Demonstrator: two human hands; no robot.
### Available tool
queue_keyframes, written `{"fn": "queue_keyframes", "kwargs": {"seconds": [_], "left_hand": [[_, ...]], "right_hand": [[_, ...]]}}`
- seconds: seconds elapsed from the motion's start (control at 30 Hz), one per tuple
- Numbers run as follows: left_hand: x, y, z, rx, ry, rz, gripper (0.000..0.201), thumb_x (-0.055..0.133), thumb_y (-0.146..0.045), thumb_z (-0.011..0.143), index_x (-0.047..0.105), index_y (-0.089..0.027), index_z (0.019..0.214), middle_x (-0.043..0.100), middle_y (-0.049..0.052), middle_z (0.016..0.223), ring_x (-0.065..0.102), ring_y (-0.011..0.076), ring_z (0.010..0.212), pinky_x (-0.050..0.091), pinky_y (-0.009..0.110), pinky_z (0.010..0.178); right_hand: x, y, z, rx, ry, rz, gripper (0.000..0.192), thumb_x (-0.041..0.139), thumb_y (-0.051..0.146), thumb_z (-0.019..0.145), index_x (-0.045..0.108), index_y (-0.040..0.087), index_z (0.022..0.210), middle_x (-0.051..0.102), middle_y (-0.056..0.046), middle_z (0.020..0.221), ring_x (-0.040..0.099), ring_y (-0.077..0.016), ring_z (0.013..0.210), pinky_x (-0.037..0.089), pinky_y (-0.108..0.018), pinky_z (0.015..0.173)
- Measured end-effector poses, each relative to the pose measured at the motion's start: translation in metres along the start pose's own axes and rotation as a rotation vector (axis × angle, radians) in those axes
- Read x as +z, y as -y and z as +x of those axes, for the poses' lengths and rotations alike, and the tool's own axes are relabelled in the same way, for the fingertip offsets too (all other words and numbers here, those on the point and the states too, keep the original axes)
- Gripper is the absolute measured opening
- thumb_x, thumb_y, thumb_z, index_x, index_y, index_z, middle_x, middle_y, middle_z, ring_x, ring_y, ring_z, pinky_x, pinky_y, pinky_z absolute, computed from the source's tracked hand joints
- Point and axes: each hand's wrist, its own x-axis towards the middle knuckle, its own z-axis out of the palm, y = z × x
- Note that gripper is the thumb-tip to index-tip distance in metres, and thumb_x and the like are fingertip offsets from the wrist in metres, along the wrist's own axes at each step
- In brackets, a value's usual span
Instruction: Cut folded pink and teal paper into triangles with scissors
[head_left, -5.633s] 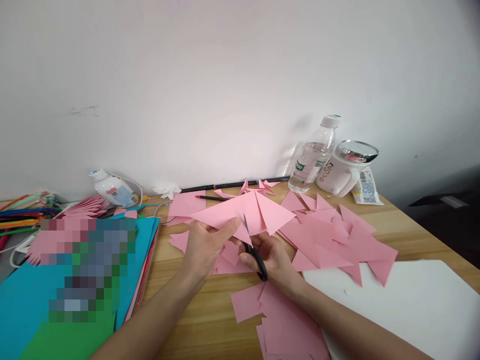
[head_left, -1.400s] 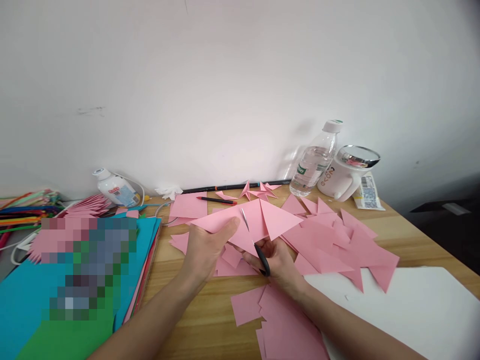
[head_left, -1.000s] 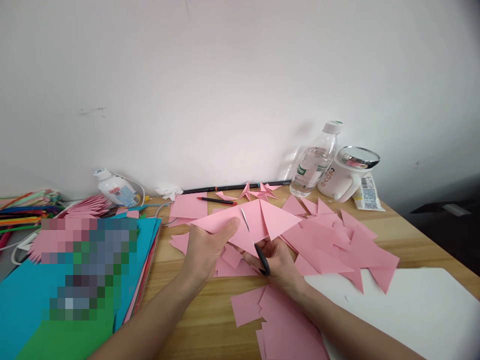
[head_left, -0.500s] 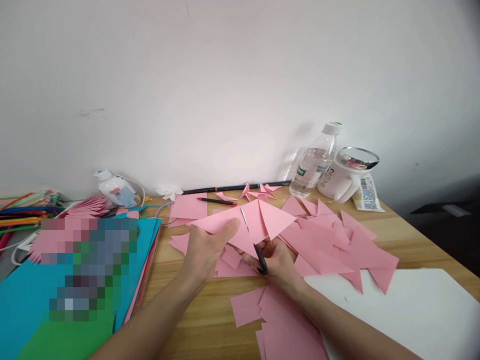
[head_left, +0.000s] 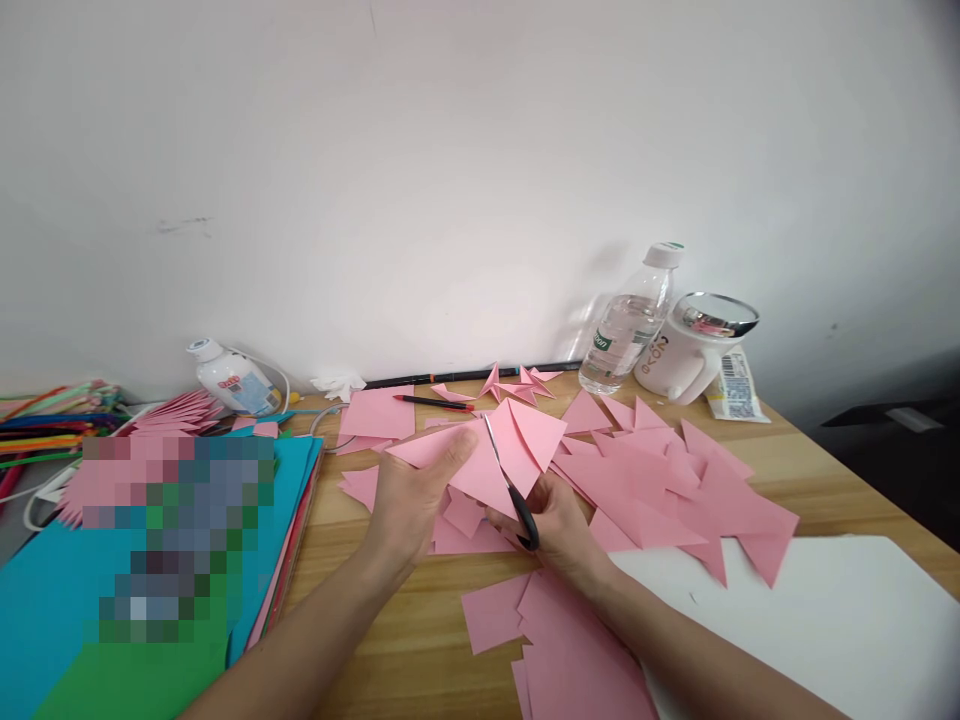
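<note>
Left hand (head_left: pixel 409 495) pinches the pink sheet (head_left: pixel 480 478) near its left end: thumb on top, fingers mostly hidden beneath. Right hand (head_left: pixel 561 525) grips the black-handled scissors (head_left: pixel 523 515), fingers closed round the handles. Sheet is up off the table (head_left: pixel 397 630), between the hands at centre; its right part is creased into a flap. One blade lies over the sheet, tip pointing up and away; other blade is hidden, so can't tell the blade gap. Loose pink pieces (head_left: pixel 675 485) spread just beside the right hand, some lapping onto the white board (head_left: pixel 795 620). More pink paper (head_left: pixel 585 650) under the right forearm. Red-black pencil (head_left: pixel 435 402) lies beyond the sheet. Bottle (head_left: pixel 619 340) and mug (head_left: pixel 679 355) stand at the wall, far right.
</note>
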Motion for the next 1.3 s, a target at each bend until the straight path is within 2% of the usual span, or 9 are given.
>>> {"fn": "queue_keyframes", "kwargs": {"seconds": [0.13, 0.27, 0.4, 0.53, 0.7, 0.83, 1.0, 1.13, 1.3], "left_hand": [[0.000, 0.000, 0.000, -0.012, -0.004, -0.017, 0.028, 0.066, -0.024, 0.068, 0.068, -0.010, 0.093, 0.068, 0.010, 0.088, 0.060, 0.0212, 0.082, 0.048, 0.031, 0.070], [0.000, -0.001, 0.001, -0.008, -0.027, -0.022, 0.027, 0.068, -0.025, 0.065, 0.070, -0.011, 0.089, 0.069, 0.009, 0.083, 0.061, 0.0211, 0.079, 0.049, 0.031, 0.069], [0.000, 0.000, 0.000, -0.004, -0.032, -0.023, 0.030, 0.069, -0.026, 0.064, 0.069, -0.010, 0.090, 0.069, 0.008, 0.083, 0.061, 0.0210, 0.078, 0.049, 0.031, 0.068], [-0.001, 0.001, -0.001, -0.005, -0.012, -0.032, 0.032, 0.068, -0.026, 0.066, 0.068, -0.010, 0.093, 0.069, 0.009, 0.084, 0.061, 0.0212, 0.077, 0.048, 0.031, 0.067], [-0.002, 0.001, -0.001, 0.013, 0.004, -0.015, 0.029, 0.066, -0.025, 0.068, 0.068, -0.011, 0.094, 0.069, 0.008, 0.082, 0.061, 0.0213, 0.077, 0.048, 0.030, 0.066], [-0.002, 0.000, -0.001, 0.006, 0.002, -0.012, 0.028, 0.066, -0.026, 0.068, 0.068, -0.011, 0.092, 0.069, 0.007, 0.081, 0.061, 0.0216, 0.077, 0.048, 0.030, 0.065], [-0.002, 0.000, 0.000, 0.006, -0.007, -0.010, 0.022, 0.065, -0.023, 0.069, 0.068, -0.011, 0.087, 0.068, 0.006, 0.079, 0.059, 0.0183, 0.073, 0.046, 0.028, 0.063], [-0.005, 0.000, 0.002, 0.029, 0.007, 0.026, 0.010, 0.064, -0.022, 0.069, 0.065, -0.012, 0.072, 0.063, 0.002, 0.067, 0.053, 0.0115, 0.058, 0.043, 0.023, 0.054], [-0.011, 0.001, 0.010, 0.114, -0.100, 0.096, 0.025, 0.064, -0.027, 0.069, 0.050, -0.014, 0.053, 0.047, -0.006, 0.046, 0.038, 0.0048, 0.035, 0.029, 0.018, 0.034]], "right_hand": [[0.000, 0.001, -0.001, 0.025, -0.004, -0.048, 0.021, 0.076, 0.023, 0.051, 0.058, 0.016, 0.057, 0.055, 0.003, 0.048, 0.049, -0.0128, 0.049, 0.037, -0.022, 0.046], [0.001, -0.001, -0.001, 0.026, -0.059, -0.079, 0.029, 0.078, 0.023, 0.048, 0.050, 0.018, 0.045, 0.041, 0.007, 0.033, 0.038, -0.0089, 0.037, 0.030, -0.021, 0.038], [0.001, -0.002, -0.002, 0.005, -0.095, -0.083, 0.030, 0.078, 0.024, 0.048, 0.048, 0.020, 0.044, 0.034, 0.008, 0.029, 0.036, -0.0089, 0.035, 0.030, -0.021, 0.038], [0.001, -0.002, -0.001, 0.011, -0.056, -0.064, 0.024, 0.077, 0.024, 0.049, 0.054, 0.018, 0.049, 0.040, 0.007, 0.032, 0.040, -0.0099, 0.037, 0.032, -0.021, 0.039], [0.000, -0.009, 0.001, -0.007, 0.038, 0.045, 0.018, 0.073, 0.021, 0.055, 0.063, 0.014, 0.068, 0.060, 0.001, 0.056, 0.050, -0.0124, 0.050, 0.035, -0.021, 0.045], [-0.001, -0.013, 0.001, 0.017, 0.041, 0.092, 0.017, 0.072, 0.018, 0.056, 0.063, 0.014, 0.069, 0.056, 0.003, 0.057, 0.039, -0.0080, 0.046, 0.029, -0.019, 0.041], [-0.002, -0.013, 0.001, 0.054, 0.027, 0.127, 0.021, 0.074, 0.016, 0.052, 0.055, 0.014, 0.060, 0.047, 0.005, 0.052, 0.032, -0.0050, 0.045, 0.024, -0.017, 0.039], [-0.004, -0.014, 0.002, 0.068, 0.028, 0.197, 0.032, 0.078, 0.016, 0.049, 0.054, 0.016, 0.070, 0.050, 0.006, 0.052, 0.040, -0.0062, 0.046, 0.032, -0.017, 0.043], [-0.003, -0.011, 0.001, 0.073, 0.063, 0.169, 0.039, 0.077, 0.026, 0.055, 0.052, 0.017, 0.084, 0.055, 0.006, 0.054, 0.046, -0.0062, 0.043, 0.035, -0.018, 0.043]]}}
